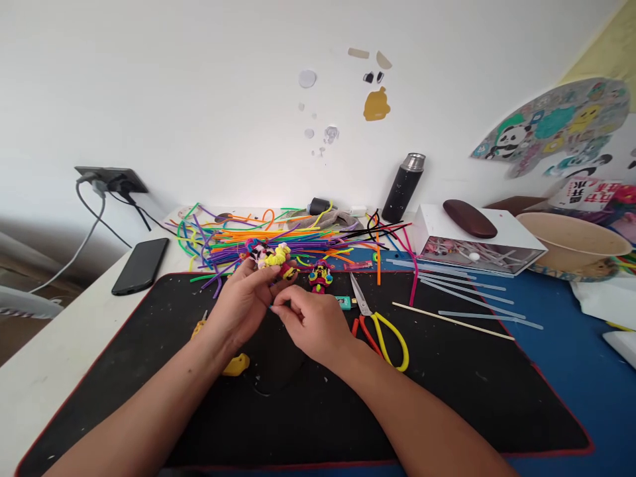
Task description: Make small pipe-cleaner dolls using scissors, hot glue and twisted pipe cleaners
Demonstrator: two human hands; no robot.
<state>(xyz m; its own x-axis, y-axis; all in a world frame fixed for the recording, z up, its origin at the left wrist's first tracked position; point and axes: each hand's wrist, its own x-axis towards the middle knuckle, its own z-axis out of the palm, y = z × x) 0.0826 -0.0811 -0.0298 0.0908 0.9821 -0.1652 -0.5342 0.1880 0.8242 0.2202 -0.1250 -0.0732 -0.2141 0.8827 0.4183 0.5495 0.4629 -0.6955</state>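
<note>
My left hand (pixel 238 298) is closed around a small pipe-cleaner doll (pixel 275 257), with yellow curls at its top and pink, black and dark red parts. Just right of it, my right hand (pixel 313 321) pinches thumb and forefinger together below the doll. A tiny teal bit shows at those fingertips, too small to name. Behind my right hand a second pipe-cleaner doll (pixel 320 275) rests at the mat's far edge. Scissors (pixel 380 334) with red and yellow handles lie beside my right wrist. Under my left forearm a yellow glue gun (pixel 236 365) is partly hidden.
A heap of coloured pipe cleaners (pixel 298 238) stretches along the wall behind the black mat (pixel 447 397). At right lie glue sticks (pixel 467 291) and a wooden stick (pixel 452 320), near a white box (pixel 477 248). A black flask (pixel 403 189) stands behind; a phone (pixel 141 266) lies left.
</note>
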